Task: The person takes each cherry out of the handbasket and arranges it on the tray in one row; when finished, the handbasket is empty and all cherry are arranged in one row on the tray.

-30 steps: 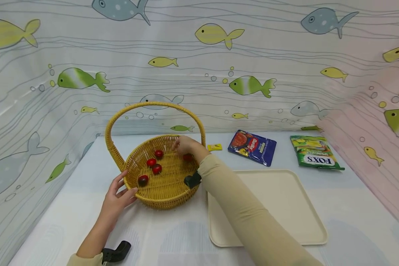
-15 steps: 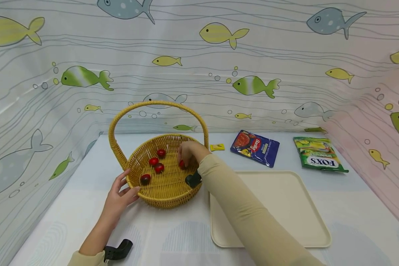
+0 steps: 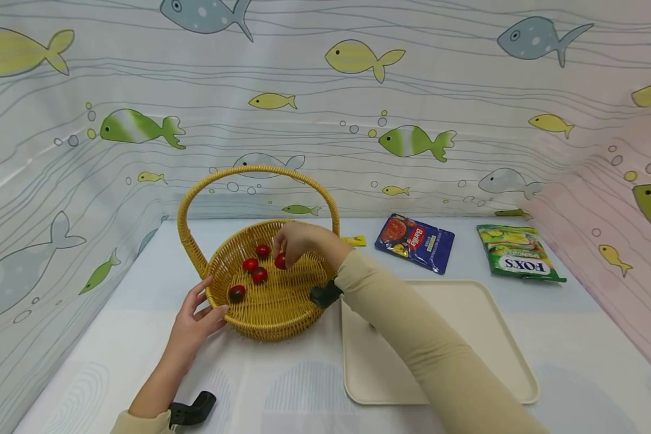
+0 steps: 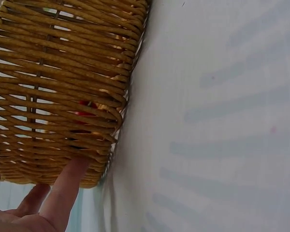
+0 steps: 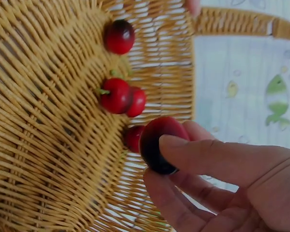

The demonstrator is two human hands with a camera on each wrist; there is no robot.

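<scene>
Fingers (image 5: 164, 193) of right hand (image 3: 298, 239) pinch red fruit (image 5: 152, 151); left hand (image 3: 194, 325), fingers (image 4: 64, 195) spread, touches basket (image 3: 271, 330)

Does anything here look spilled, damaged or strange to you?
Nothing seems spilled or damaged. Slightly askew: the blue pouch lies slanted behind the tray. The fruit pinched by the right hand is partly blackish, possibly just its colouring.

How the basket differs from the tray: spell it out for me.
The basket is round and woven in yellow-brown strands; the tray is a smooth, cream, round-cornered rectangle. The basket has deep walls and a tall arched handle; the tray is shallow, with no handle showing. The left hand touches the basket; neither hand touches the tray. Both have a raised rim.
</scene>
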